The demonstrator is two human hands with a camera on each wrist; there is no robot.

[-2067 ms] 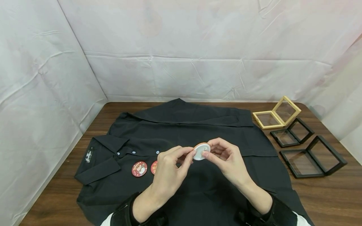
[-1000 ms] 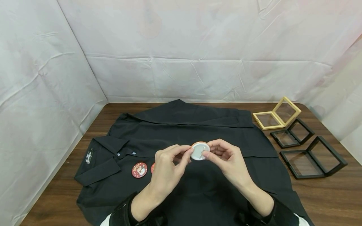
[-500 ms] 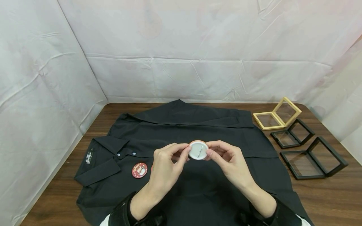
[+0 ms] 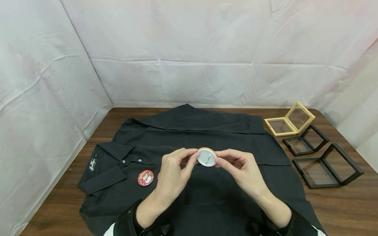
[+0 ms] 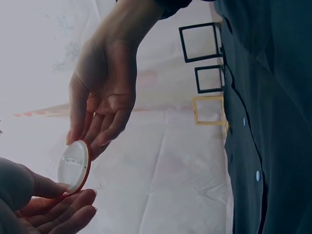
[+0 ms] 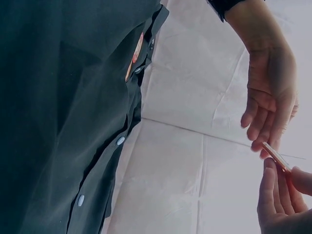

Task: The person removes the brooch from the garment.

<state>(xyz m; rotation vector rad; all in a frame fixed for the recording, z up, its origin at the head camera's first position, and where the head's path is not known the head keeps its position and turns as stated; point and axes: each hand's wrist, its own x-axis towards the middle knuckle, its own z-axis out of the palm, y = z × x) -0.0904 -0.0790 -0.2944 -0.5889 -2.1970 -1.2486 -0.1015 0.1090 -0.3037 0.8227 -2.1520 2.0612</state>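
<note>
A round pin-back button badge (image 4: pixel 206 157) is held above the shirt, its white back with the metal pin facing up and an orange-red rim showing. My left hand (image 4: pixel 174 170) pinches its left edge between thumb and fingers. On the opposite edge, my right hand (image 4: pixel 240 168) pinches it the same way. Beneath lies a black button-up shirt (image 4: pixel 195 137), collar to the left. One red badge (image 4: pixel 145 178) sits face up on the shirt below the collar. Another red badge (image 4: pixel 158 176) is mostly hidden behind my left hand.
At the right of the wooden table (image 4: pixel 351 209) stand three hinged clear-windowed frames: a gold frame (image 4: pixel 282 126), a small black frame (image 4: pixel 301 144) and a larger black frame (image 4: pixel 319 170). White cloth (image 4: pixel 189 75) hangs behind and at the sides.
The badge has shifted slightly left and turned so its back faces the head camera more fully. The right thumb has moved from over the pin to the badge's edge.
</note>
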